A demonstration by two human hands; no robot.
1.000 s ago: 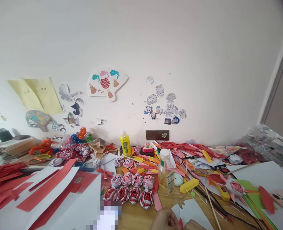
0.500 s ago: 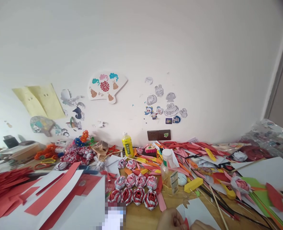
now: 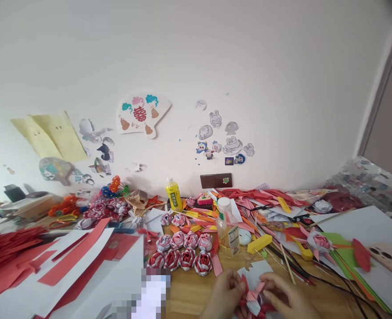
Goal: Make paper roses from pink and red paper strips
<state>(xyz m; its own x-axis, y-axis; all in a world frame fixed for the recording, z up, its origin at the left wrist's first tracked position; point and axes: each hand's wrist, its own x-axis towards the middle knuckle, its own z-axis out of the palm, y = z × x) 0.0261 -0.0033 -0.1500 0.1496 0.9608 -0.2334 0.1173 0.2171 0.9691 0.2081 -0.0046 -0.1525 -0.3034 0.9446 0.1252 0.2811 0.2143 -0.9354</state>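
Note:
My left hand [image 3: 225, 292] and my right hand [image 3: 284, 293] come in at the bottom edge, facing each other. Between their fingertips is a folded paper piece [image 3: 254, 293] in red, pink and white, with pointed flaps sticking out. Each hand pinches one side of it; its lower part is cut off by the frame and partly covered by fingers. Just behind it lies white paper [image 3: 260, 268] with a jagged edge. To the left, several finished paper roses [image 3: 203, 263] in red, pink and white sit in two rows on the wooden table [image 3: 186, 292].
A clear bottle [image 3: 228, 230] with a white cap stands behind the hands, near a yellow block-like piece [image 3: 260, 243]. Red strips and white sheets [image 3: 116, 283] cover the left. A single paper rose [image 3: 318, 243], thin sticks and coloured paper lie at right. A yellow bottle [image 3: 174, 195] stands near the wall.
Both hands have come up further into view and the folded paper between them now shows. The camera view has shifted slightly, so the table things sit higher and further left.

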